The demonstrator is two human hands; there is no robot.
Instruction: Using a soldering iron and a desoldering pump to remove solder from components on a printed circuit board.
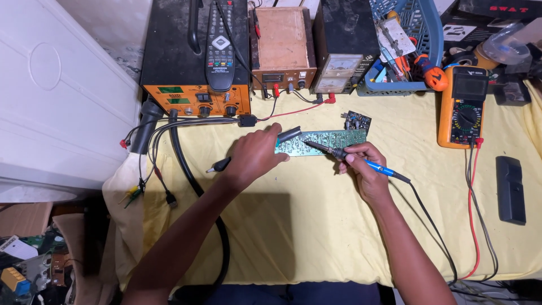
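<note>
A long green circuit board (333, 139) lies on the yellow table cloth (293, 226) in the middle of the bench. My left hand (254, 155) holds a dark pen-like tool (289, 134) whose front end rests on the board's left end and whose black tail (219, 165) sticks out to the left. My right hand (361, 164) grips a blue-handled soldering iron (339, 153), its tip touching the board near the middle. The iron's black cable (435, 226) runs down to the right.
An orange-fronted black station (195, 96) with a remote control (220, 48) on top, a wooden box unit (282, 48) and a meter box (341, 65) line the back. A blue basket (406, 51), an orange multimeter (464, 107) and a black remote (511, 189) sit right.
</note>
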